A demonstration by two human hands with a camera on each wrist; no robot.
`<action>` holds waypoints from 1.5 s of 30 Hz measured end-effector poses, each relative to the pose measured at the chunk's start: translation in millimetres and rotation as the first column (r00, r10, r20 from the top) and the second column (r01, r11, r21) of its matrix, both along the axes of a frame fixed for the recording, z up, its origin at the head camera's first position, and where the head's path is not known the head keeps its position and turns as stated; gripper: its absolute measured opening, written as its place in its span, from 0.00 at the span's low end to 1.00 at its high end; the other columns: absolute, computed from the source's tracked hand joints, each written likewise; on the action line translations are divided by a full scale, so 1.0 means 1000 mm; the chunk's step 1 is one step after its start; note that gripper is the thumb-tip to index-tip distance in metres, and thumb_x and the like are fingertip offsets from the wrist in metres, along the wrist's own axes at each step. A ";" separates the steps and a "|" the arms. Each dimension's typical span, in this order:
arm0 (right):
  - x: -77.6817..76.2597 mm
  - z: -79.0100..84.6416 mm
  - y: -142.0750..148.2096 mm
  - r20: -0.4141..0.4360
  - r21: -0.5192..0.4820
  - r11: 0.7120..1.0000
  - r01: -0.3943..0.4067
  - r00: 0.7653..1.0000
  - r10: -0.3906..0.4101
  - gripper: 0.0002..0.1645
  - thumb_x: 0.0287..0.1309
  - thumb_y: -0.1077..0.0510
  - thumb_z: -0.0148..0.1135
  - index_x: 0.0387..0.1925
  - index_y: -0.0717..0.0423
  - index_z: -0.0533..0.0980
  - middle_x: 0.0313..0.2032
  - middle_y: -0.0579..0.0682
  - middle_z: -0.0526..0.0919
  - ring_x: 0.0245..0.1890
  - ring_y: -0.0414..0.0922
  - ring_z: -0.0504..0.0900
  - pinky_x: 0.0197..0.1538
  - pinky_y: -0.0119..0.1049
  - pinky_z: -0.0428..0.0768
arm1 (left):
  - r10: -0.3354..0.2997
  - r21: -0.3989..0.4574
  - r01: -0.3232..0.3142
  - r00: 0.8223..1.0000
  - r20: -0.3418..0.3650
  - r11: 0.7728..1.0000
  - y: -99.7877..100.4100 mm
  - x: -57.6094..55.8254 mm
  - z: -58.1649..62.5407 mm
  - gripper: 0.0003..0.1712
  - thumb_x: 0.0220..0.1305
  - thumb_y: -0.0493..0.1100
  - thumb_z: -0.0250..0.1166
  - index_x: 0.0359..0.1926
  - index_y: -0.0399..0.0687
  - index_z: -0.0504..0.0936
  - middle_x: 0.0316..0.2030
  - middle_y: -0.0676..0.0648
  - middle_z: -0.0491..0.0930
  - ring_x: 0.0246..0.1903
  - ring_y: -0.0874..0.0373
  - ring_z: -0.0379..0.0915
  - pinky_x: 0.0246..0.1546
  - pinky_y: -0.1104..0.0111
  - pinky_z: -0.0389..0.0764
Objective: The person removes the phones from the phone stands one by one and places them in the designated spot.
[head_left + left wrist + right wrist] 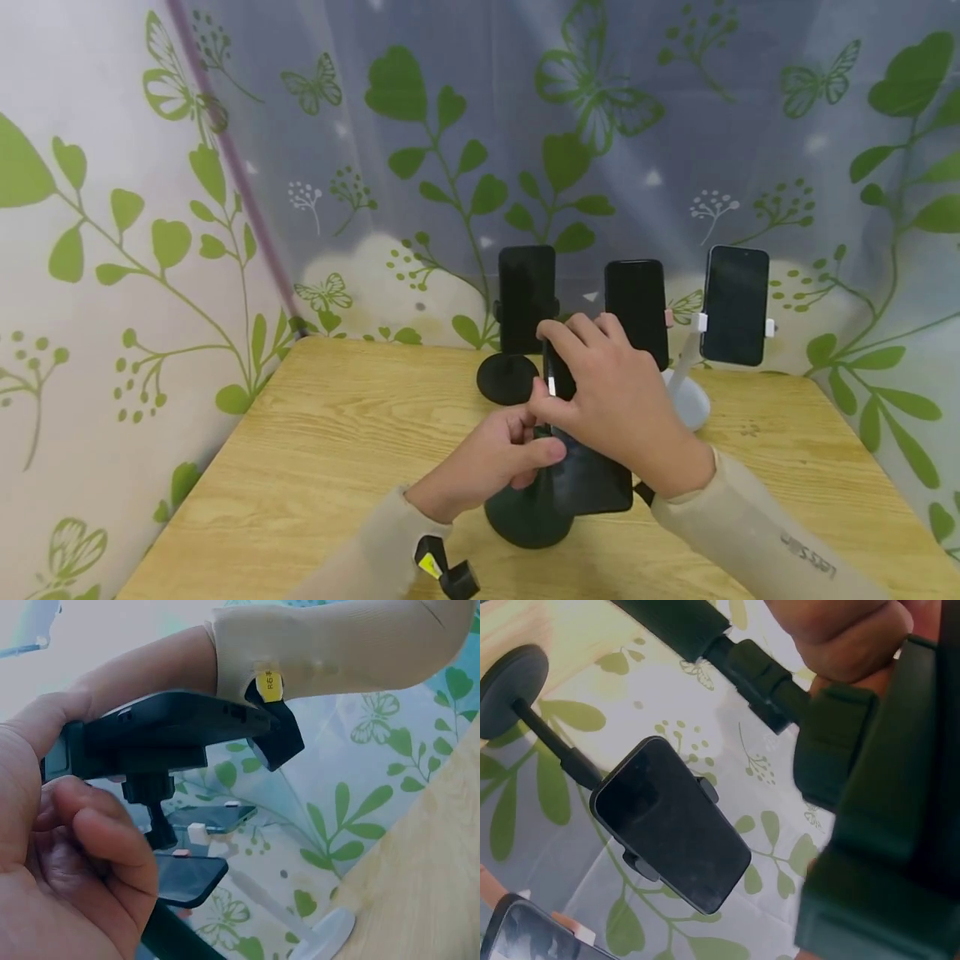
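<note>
A dark green phone stand point(528, 521) stands at the near middle of the table. Its clamp point(169, 757) carries a black phone point(596, 479), tilted with its screen facing up. My right hand point(618, 396) reaches across the phone and grips its upper part, fingers over the far end and thumb by the left edge. Below and left of it, my left hand point(487, 454) pinches the left side of the clamp, thumb over the front and fingers curled behind. In the right wrist view, the stand's jointed neck point(761, 682) runs up to the clamp. The exact finger contacts are partly hidden.
Behind the hands, three more phones stand in holders: a left phone point(527, 300) above a round black base point(507, 379), a middle phone point(637, 308), and a right phone point(735, 304) on a white stand point(688, 400). A leaf-patterned curtain point(427, 183) hangs behind the wooden table point(337, 450).
</note>
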State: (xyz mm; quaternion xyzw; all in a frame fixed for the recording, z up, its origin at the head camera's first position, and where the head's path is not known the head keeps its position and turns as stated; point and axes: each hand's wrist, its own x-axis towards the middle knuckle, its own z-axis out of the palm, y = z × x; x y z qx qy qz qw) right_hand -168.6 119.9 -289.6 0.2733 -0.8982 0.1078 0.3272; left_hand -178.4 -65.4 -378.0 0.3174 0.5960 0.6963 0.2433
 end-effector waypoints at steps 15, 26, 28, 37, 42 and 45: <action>-0.001 0.001 0.003 -0.009 0.021 1.000 0.018 1.000 -0.018 0.28 0.55 0.47 0.64 0.57 0.52 0.80 0.41 0.50 0.81 0.37 0.54 0.75 0.15 0.34 0.65 | 0.005 0.096 -0.021 0.987 0.162 0.995 0.004 0.008 0.006 0.35 0.66 0.52 0.73 0.63 0.36 0.73 0.16 0.57 0.67 0.17 0.63 0.60 0.25 0.71 0.68; -0.001 0.003 0.000 0.026 0.034 0.999 -0.002 1.000 0.001 0.27 0.54 0.48 0.66 0.56 0.52 0.80 0.43 0.49 0.82 0.37 0.53 0.75 0.16 0.34 0.66 | -0.057 0.080 0.047 0.990 0.130 0.996 0.000 0.000 0.004 0.32 0.65 0.53 0.74 0.59 0.38 0.74 0.14 0.58 0.62 0.14 0.63 0.56 0.22 0.71 0.63; -0.001 0.004 0.000 0.034 0.033 0.999 -0.007 0.999 0.005 0.27 0.53 0.49 0.67 0.56 0.51 0.80 0.42 0.49 0.82 0.36 0.52 0.74 0.16 0.34 0.65 | -0.070 0.069 0.062 0.990 0.122 0.996 -0.002 -0.001 0.004 0.38 0.63 0.58 0.75 0.61 0.37 0.73 0.14 0.58 0.62 0.14 0.63 0.55 0.21 0.72 0.61; -0.001 0.006 0.000 0.063 0.012 0.999 -0.045 0.997 0.044 0.26 0.52 0.50 0.68 0.54 0.51 0.79 0.42 0.48 0.82 0.35 0.50 0.72 0.17 0.33 0.65 | -0.134 0.073 0.129 0.989 0.063 0.989 -0.008 -0.004 0.004 0.46 0.63 0.60 0.75 0.69 0.34 0.70 0.14 0.58 0.66 0.12 0.64 0.54 0.18 0.71 0.58; 0.000 0.008 0.001 0.079 0.010 0.998 -0.067 0.995 0.066 0.25 0.50 0.51 0.69 0.52 0.50 0.79 0.41 0.46 0.81 0.35 0.49 0.71 0.16 0.32 0.63 | -0.157 0.079 0.153 0.986 0.047 0.985 -0.008 -0.003 0.004 0.46 0.62 0.61 0.75 0.68 0.34 0.71 0.15 0.57 0.65 0.12 0.62 0.54 0.17 0.72 0.60; 0.000 0.009 0.002 0.093 0.008 0.997 -0.077 0.993 0.076 0.25 0.50 0.51 0.69 0.52 0.50 0.79 0.40 0.44 0.80 0.36 0.48 0.72 0.16 0.32 0.63 | -0.162 0.075 0.159 0.986 0.046 0.984 -0.008 -0.002 0.004 0.45 0.62 0.61 0.75 0.67 0.35 0.72 0.15 0.56 0.65 0.12 0.62 0.54 0.17 0.73 0.61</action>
